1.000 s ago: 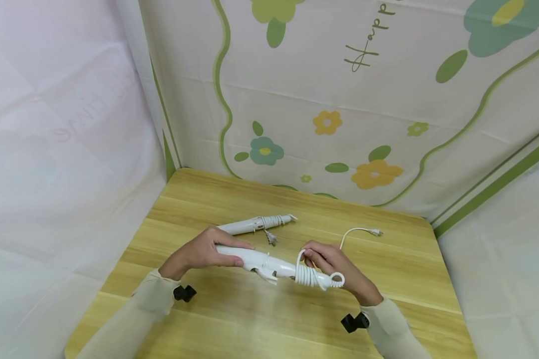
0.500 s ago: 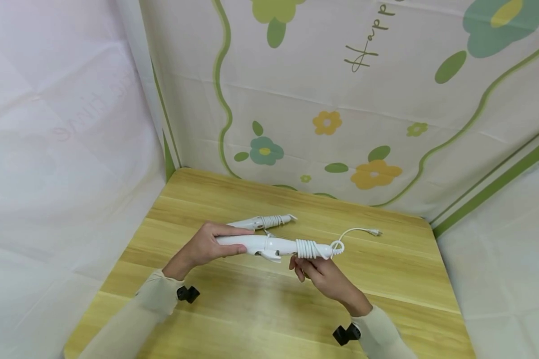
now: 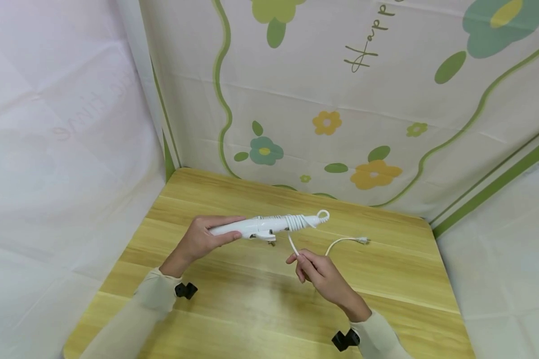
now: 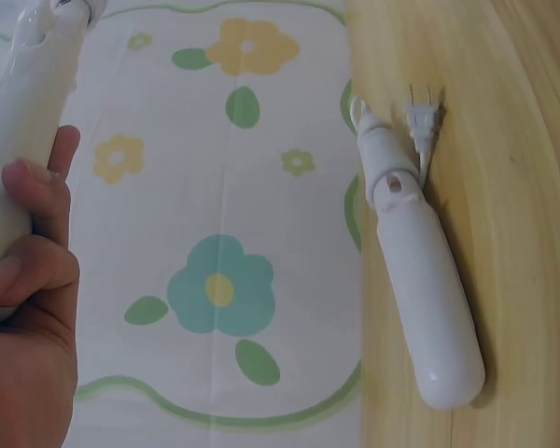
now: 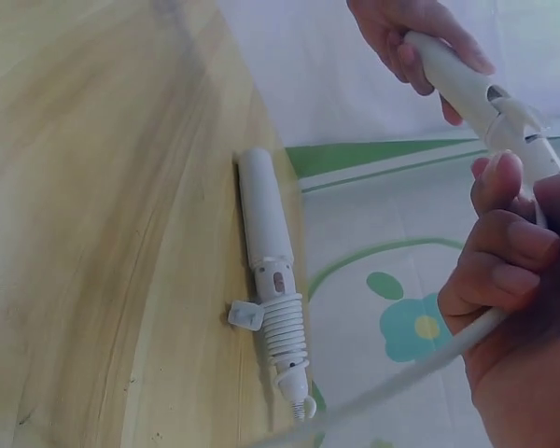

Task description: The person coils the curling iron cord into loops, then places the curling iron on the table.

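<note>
My left hand (image 3: 199,240) grips a white curling iron (image 3: 247,228) by its thick end, raised over the wooden table. White cord is wound in several turns (image 3: 298,222) round its narrow handle, with a small loop at the tip. My right hand (image 3: 321,279) pinches the cord (image 3: 293,244) below the handle; the cord runs on past the fingers to a two-pin plug (image 3: 363,240). Behind it lies a second white curling iron (image 5: 269,210) on the table, mostly hidden in the head view. Its cord is coiled round the handle (image 5: 283,331), with its plug (image 4: 422,119) beside it.
The wooden table (image 3: 251,309) has rounded corners and meets a white cloth backdrop (image 3: 287,99) printed with flowers at its far edge. Plain pale cloth (image 3: 72,199) hangs on the left side. Black wrist cameras (image 3: 186,290) sit on both sleeves.
The held curling iron has moved up and away, now overlapping the second one. My right hand went from behind the handle to in front of it, drawing out a length of cord.
</note>
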The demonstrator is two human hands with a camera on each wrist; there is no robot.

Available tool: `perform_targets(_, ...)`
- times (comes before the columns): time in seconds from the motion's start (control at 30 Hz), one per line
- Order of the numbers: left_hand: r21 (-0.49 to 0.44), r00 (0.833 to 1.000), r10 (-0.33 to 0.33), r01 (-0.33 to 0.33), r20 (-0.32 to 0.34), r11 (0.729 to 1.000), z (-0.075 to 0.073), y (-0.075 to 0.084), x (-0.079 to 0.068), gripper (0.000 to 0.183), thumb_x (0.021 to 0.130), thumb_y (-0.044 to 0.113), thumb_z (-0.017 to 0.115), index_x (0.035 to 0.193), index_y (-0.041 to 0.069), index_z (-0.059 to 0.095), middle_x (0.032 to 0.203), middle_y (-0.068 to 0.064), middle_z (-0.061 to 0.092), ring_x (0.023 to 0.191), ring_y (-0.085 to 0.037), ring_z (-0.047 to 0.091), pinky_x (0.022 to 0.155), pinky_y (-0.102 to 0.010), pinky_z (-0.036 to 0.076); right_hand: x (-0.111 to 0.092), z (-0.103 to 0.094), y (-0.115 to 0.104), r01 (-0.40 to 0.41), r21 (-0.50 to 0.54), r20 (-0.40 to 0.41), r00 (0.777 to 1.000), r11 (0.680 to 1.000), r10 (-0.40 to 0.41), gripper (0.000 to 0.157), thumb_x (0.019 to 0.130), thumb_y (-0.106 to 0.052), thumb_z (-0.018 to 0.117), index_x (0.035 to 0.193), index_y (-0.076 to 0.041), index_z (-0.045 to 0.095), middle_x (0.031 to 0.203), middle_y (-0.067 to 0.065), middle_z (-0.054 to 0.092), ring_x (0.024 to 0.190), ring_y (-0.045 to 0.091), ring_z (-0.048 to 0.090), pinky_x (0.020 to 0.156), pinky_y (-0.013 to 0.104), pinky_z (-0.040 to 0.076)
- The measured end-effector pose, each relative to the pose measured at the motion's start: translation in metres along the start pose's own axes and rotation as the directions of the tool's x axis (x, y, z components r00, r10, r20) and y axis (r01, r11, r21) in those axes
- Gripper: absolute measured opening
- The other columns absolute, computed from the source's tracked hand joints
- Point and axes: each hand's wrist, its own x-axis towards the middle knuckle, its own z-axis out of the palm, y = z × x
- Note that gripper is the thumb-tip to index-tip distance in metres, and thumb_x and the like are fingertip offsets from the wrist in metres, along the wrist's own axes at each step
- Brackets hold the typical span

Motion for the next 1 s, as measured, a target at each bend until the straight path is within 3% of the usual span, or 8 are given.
perform_targets(0.13,0.042,0.999,0.006,-0.004,-0.035,0.999,-0.003,-0.005,0.0,0.036,0.09,0.004,0.089,0.126,0.007,0.082,0.116,-0.015,0.083,0.075,-0.01,0.071,0.06,-0.027,0.059,-0.002,0.001,0.0,0.011,-0.045,-0.017,1.0,0.999,-0.012,0.032,0.117,0.0,0.042,0.115,-0.009,0.073,0.068,0.002,0.056,0.057,0.004,0.043,0.053,0.021,0.041)
perform_targets(0.3,0.115,0.991,0.13,-0.125,-0.038,0.986,-0.001,-0.014,-0.001,0.036,0.087,0.001,0.091,0.122,0.005,0.084,0.112,-0.014,0.084,0.08,-0.009,0.074,0.063,-0.024,0.06,-0.002,0.0,-0.001,0.015,-0.121,-0.049,0.999,0.993,-0.021,0.03,0.116,-0.001,0.046,0.112,-0.013,0.073,0.065,-0.004,0.049,0.058,-0.004,0.038,0.052,0.019,0.039)
perform_targets(0.43,0.249,0.969,0.245,-0.228,-0.038,0.941,0.0,-0.018,0.001,0.04,0.083,0.003,0.093,0.122,0.007,0.084,0.111,-0.013,0.084,0.085,-0.012,0.076,0.067,-0.022,0.06,-0.004,-0.002,-0.004,0.019,-0.149,-0.058,0.998,0.989,-0.028,0.028,0.115,0.0,0.048,0.111,-0.014,0.072,0.064,-0.006,0.048,0.057,-0.006,0.035,0.05,0.018,0.036)
perform_targets(0.57,0.399,0.953,0.3,-0.262,-0.036,0.879,0.0,-0.022,0.001,0.044,0.08,0.006,0.095,0.123,0.011,0.084,0.112,-0.009,0.085,0.087,-0.016,0.079,0.07,-0.024,0.061,-0.007,-0.005,-0.008,0.033,-0.187,-0.041,0.998,0.982,-0.041,0.026,0.114,-0.001,0.05,0.111,-0.014,0.072,0.065,-0.009,0.046,0.056,-0.007,0.034,0.049,0.017,0.035)
perform_targets(0.77,0.511,0.926,0.36,-0.367,0.117,0.777,0.001,-0.026,-0.001,0.043,0.082,0.018,0.096,0.122,0.01,0.084,0.108,-0.008,0.085,0.087,-0.02,0.082,0.068,-0.033,0.064,-0.007,-0.016,-0.011,0.087,-0.325,-0.034,0.994,0.942,-0.103,0.025,0.111,0.001,0.056,0.105,-0.017,0.073,0.066,-0.015,0.044,0.056,-0.011,0.031,0.049,0.016,0.034)
perform_targets(0.83,0.517,0.917,0.362,-0.394,0.167,0.76,0.002,-0.026,-0.001,0.044,0.083,0.023,0.096,0.123,0.012,0.084,0.107,-0.007,0.085,0.088,-0.018,0.082,0.069,-0.032,0.065,-0.006,-0.021,-0.011,0.12,-0.38,-0.036,0.989,0.917,-0.144,0.026,0.109,0.003,0.058,0.102,-0.017,0.072,0.067,-0.015,0.046,0.058,-0.011,0.032,0.051,0.015,0.036)
perform_targets(0.9,0.5,0.913,0.348,-0.408,0.214,0.764,0.001,-0.024,-0.002,0.043,0.084,0.025,0.096,0.124,0.014,0.084,0.107,-0.005,0.085,0.087,-0.014,0.081,0.068,-0.029,0.063,-0.004,-0.027,-0.011,0.161,-0.422,-0.034,0.981,0.892,-0.193,0.025,0.106,0.006,0.061,0.101,-0.016,0.072,0.068,-0.015,0.047,0.06,-0.011,0.032,0.053,0.014,0.036)
perform_targets(1.0,0.444,0.909,0.299,-0.405,0.29,0.799,0.0,-0.019,-0.001,0.04,0.087,0.028,0.094,0.125,0.017,0.084,0.109,-0.002,0.085,0.085,-0.006,0.077,0.068,-0.022,0.06,0.0,-0.036,-0.01,0.22,-0.445,-0.007,0.969,0.868,-0.249,0.023,0.104,0.007,0.063,0.1,-0.015,0.07,0.068,-0.013,0.048,0.061,-0.01,0.032,0.056,0.013,0.037)
